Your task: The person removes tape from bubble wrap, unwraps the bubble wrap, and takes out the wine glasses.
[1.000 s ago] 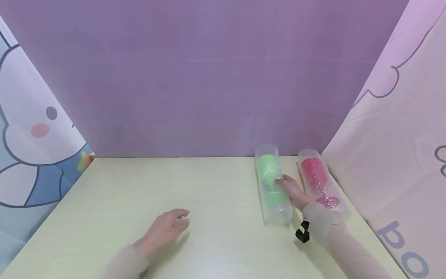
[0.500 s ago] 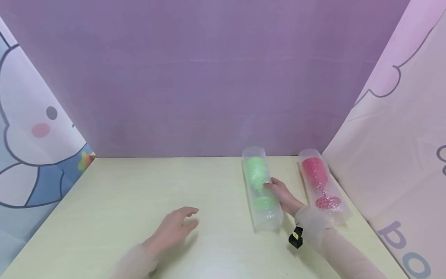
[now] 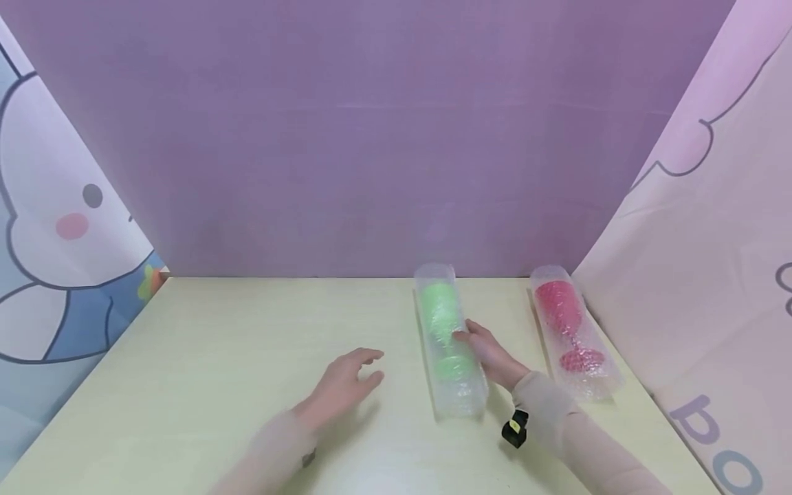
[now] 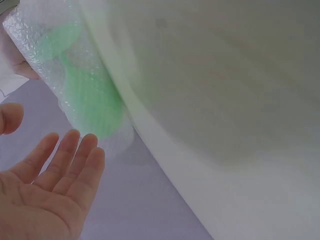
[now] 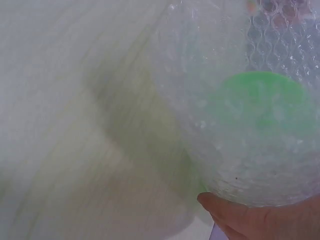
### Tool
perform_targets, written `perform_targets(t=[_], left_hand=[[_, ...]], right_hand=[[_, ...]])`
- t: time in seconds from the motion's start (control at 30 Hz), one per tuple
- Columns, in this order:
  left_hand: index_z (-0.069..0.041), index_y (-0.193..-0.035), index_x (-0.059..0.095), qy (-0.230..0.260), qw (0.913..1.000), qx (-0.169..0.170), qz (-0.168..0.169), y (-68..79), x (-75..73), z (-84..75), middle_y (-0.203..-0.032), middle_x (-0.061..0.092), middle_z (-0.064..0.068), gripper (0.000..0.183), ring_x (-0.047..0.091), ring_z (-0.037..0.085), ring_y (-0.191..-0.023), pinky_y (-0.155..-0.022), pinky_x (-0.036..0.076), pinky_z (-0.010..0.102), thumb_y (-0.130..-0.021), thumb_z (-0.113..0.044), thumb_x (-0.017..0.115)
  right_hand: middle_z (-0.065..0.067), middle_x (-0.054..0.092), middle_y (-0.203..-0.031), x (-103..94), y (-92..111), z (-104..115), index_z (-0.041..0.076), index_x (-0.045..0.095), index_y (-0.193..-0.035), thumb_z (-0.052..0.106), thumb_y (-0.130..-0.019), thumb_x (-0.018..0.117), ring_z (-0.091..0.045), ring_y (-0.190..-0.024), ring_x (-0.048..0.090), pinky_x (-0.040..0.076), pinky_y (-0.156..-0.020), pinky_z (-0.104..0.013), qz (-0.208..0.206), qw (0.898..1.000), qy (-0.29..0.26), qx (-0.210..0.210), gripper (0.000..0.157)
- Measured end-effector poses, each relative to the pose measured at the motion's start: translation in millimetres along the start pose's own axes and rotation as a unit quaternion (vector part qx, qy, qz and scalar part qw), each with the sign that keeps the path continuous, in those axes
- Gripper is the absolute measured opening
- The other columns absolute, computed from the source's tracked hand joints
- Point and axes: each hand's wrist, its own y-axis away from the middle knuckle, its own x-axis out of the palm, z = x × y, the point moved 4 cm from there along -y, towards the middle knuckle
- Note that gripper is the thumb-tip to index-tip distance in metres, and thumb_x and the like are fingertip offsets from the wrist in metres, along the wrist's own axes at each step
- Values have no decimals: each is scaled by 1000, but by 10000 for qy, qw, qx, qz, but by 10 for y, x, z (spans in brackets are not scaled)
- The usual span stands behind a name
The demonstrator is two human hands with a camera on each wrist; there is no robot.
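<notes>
A green goblet (image 3: 441, 306) lies wrapped in clear bubble wrap, its bowl toward the back wall and its foot toward me. My right hand (image 3: 491, 354) grips the wrapped goblet from its right side around the middle. In the right wrist view, fingers (image 5: 250, 215) press on the bubble wrap (image 5: 200, 100) below the green shape. To the left of the bundle, my left hand (image 3: 343, 381) hovers over the table, holding nothing. The left wrist view shows its palm (image 4: 40, 210) turned up with fingers extended, apart from the wrapped goblet (image 4: 95, 100).
A second bubble-wrapped goblet, red (image 3: 559, 309), lies on the right part of the pale table (image 3: 247, 323). Behind the table rises a purple cloth wall (image 3: 371, 137). Printed cloth panels stand at the left (image 3: 68, 172) and right (image 3: 699, 275).
My right hand has carried the wrapped green goblet leftward, away from the red one. My left hand has moved right and slightly forward, closer to it. The red goblet stays put.
</notes>
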Motion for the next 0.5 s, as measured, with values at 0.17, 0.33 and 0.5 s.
perform_targets(t=[0.17,0.33,0.5], left_hand=[[-7,-130,49,271,9996,-47,-7,-218,81,-114,-131,52,10,46,50,30,-119,-97,44,46,-89,-26,56],[-3,-137,38,426,9985,-192,301,-453,239,-175,-143,39,14,60,35,33,-131,-107,32,48,-87,-30,58],[-4,-144,25,812,9919,-626,744,-588,421,-165,-149,26,15,73,28,35,-135,-109,27,53,-87,-36,58]], right_hand=[[-23,1,-152,105,9,27,-4,2,-145,21,-92,47,-40,-139,1,6,-113,-52,108,9999,-20,-32,75],[-23,10,-151,212,27,55,-3,2,-145,21,-92,47,-40,-138,12,15,-112,-53,210,9996,-99,-130,74],[-23,31,-144,299,19,59,1,8,-146,21,-93,46,-39,-130,34,30,-107,-54,324,9990,-156,-258,69]])
